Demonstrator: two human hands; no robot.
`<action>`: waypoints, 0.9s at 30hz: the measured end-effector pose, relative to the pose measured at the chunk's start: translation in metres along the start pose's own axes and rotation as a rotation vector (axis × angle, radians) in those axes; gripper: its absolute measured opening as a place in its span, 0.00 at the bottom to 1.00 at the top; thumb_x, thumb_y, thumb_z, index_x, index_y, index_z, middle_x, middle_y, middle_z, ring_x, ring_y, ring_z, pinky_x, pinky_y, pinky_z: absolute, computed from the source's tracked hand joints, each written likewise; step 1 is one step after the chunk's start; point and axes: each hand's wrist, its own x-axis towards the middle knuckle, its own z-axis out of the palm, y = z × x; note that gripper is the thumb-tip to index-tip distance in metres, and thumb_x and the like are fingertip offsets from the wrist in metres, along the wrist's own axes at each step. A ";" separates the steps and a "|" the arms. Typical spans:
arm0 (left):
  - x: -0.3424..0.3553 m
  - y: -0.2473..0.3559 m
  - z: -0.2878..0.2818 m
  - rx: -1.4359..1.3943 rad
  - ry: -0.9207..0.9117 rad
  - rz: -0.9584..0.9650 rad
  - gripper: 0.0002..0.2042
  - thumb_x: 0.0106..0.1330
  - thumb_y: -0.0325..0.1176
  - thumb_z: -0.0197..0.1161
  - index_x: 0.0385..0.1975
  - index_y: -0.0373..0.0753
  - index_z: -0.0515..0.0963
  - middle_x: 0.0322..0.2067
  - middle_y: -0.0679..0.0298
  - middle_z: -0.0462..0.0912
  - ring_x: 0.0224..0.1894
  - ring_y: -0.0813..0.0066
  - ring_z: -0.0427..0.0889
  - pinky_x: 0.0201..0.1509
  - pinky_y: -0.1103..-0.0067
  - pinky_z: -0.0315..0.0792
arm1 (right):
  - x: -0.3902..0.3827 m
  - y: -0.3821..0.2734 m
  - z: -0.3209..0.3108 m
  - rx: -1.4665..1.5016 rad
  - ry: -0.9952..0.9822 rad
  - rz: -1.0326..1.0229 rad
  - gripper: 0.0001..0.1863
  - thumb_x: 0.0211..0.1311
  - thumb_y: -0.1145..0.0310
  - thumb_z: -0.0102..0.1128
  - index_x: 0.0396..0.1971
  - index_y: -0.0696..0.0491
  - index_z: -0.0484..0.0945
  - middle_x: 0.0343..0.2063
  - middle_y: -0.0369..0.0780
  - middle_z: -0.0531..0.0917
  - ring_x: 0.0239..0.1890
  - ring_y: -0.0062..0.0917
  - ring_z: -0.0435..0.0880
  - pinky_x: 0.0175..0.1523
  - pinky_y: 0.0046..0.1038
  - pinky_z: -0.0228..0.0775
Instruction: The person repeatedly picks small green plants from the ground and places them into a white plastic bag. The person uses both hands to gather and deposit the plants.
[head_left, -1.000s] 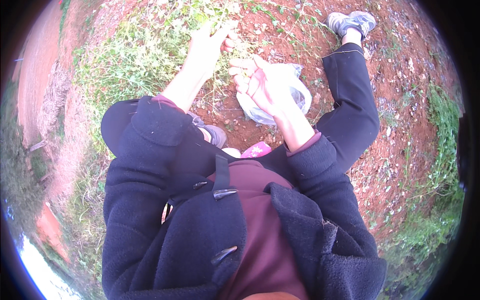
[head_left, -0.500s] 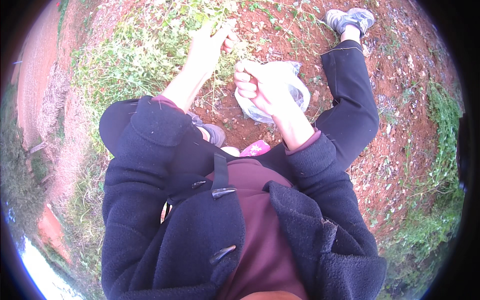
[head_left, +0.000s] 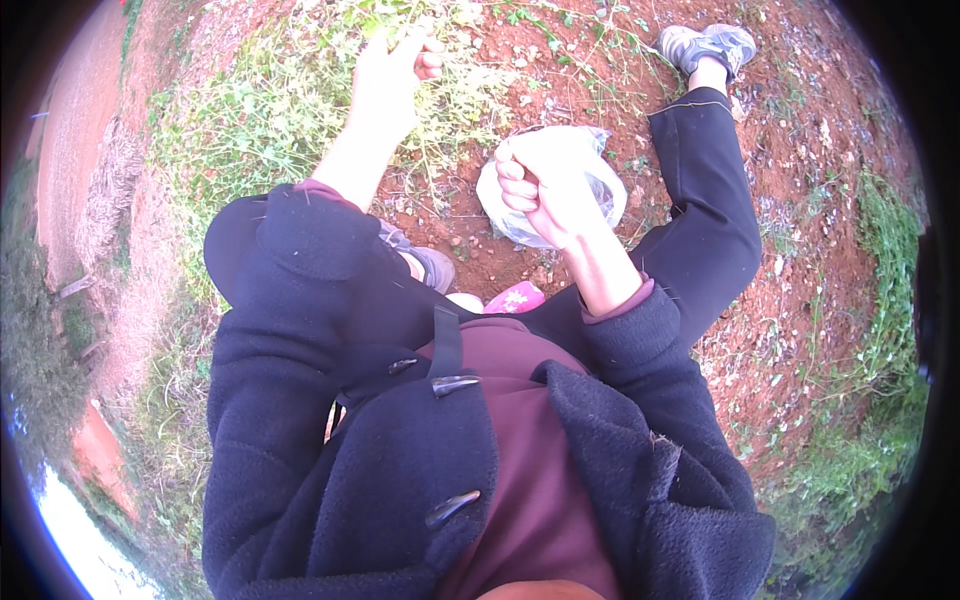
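Observation:
My left hand (head_left: 388,85) reaches into pale green leafy plants (head_left: 290,120) at the upper left, its fingers curled among the leaves. Glare washes out its fingertips, so what they pinch cannot be made out. My right hand (head_left: 548,185) is closed in a fist above a whitish, see-through plastic bag (head_left: 606,185) on the reddish soil. Whatever the fist may hold is hidden. Part of the bag lies behind the hand and wrist.
My legs are spread around the bag, with one grey shoe (head_left: 708,48) at the upper right and the other shoe (head_left: 432,268) near the middle. A pink item with white flowers (head_left: 515,298) lies between my legs. Stony red soil (head_left: 790,130) and green weeds (head_left: 880,280) stretch along the right.
My left hand has moved up and slightly left, farther into the plants. My right hand has shifted right and slightly down over the bag, still in a fist. The hands are farther apart.

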 end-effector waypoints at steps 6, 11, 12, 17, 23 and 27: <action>-0.003 0.001 -0.003 -0.068 -0.134 -0.153 0.12 0.66 0.32 0.59 0.45 0.33 0.76 0.33 0.62 0.80 0.32 0.79 0.78 0.37 0.83 0.76 | 0.021 -0.006 -0.016 0.044 0.122 -0.162 0.11 0.68 0.65 0.48 0.37 0.58 0.74 0.29 0.36 0.76 0.24 0.17 0.70 0.30 0.18 0.66; -0.011 -0.003 0.008 -0.062 -0.183 -0.236 0.13 0.66 0.33 0.59 0.47 0.33 0.75 0.35 0.60 0.81 0.34 0.77 0.79 0.39 0.82 0.77 | 0.035 0.004 -0.013 0.071 0.097 -0.115 0.14 0.70 0.62 0.49 0.46 0.56 0.71 0.40 0.39 0.78 0.32 0.21 0.75 0.39 0.23 0.69; -0.012 -0.003 0.009 -0.050 -0.192 -0.228 0.14 0.67 0.33 0.58 0.47 0.33 0.75 0.36 0.59 0.81 0.34 0.77 0.80 0.39 0.82 0.77 | 0.034 0.005 -0.012 0.069 0.111 -0.095 0.14 0.69 0.62 0.49 0.46 0.56 0.72 0.39 0.39 0.78 0.31 0.20 0.74 0.38 0.23 0.68; -0.014 -0.005 0.013 0.022 -0.220 -0.241 0.16 0.66 0.34 0.58 0.50 0.32 0.74 0.40 0.55 0.81 0.37 0.73 0.81 0.41 0.79 0.77 | 0.026 0.001 -0.005 -0.071 0.027 -0.042 0.12 0.69 0.62 0.50 0.41 0.56 0.73 0.31 0.35 0.76 0.24 0.15 0.64 0.29 0.18 0.57; -0.014 -0.008 0.012 0.010 -0.244 -0.216 0.16 0.66 0.33 0.58 0.50 0.31 0.73 0.39 0.56 0.81 0.36 0.72 0.81 0.40 0.78 0.77 | 0.024 -0.003 -0.008 -0.081 -0.051 0.016 0.11 0.69 0.62 0.48 0.33 0.54 0.71 0.22 0.30 0.66 0.19 0.12 0.56 0.22 0.15 0.48; -0.013 -0.009 0.007 -0.096 -0.221 -0.155 0.15 0.66 0.31 0.59 0.49 0.31 0.74 0.35 0.58 0.80 0.33 0.74 0.80 0.39 0.79 0.77 | 0.020 -0.004 -0.011 0.001 -0.116 0.078 0.11 0.69 0.62 0.48 0.30 0.53 0.69 0.21 0.29 0.64 0.18 0.11 0.55 0.21 0.14 0.46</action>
